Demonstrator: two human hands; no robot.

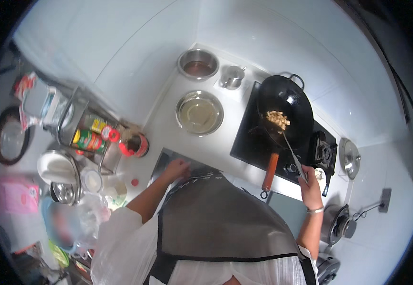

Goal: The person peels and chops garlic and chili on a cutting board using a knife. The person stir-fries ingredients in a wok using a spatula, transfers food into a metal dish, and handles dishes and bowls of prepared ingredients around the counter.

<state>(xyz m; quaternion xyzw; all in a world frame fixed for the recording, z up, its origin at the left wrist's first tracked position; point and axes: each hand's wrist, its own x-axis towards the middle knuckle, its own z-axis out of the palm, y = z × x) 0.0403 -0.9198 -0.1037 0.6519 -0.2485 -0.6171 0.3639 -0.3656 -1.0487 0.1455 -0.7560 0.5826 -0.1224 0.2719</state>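
My right hand (311,190) grips the handle of a long metal spatula (293,151). The spatula's far end reaches browned, chopped pieces of food (278,120) in a black wok (286,94). The wok sits on a black cooktop (244,142), its orange-brown handle (271,171) pointing toward me. My left hand (178,169) is by the front edge of the counter, beside a dark grey panel (163,160) and just above my apron. It is blurred and no object shows in it, but how far its fingers are closed is unclear.
A steel bowl of pale liquid (200,113) stands left of the cooktop. Behind it are a steel pot (198,65) with reddish liquid and a small metal pitcher (232,77). Seasoning bottles (88,140) crowd a rack at left. A pan lid (349,158) leans at right.
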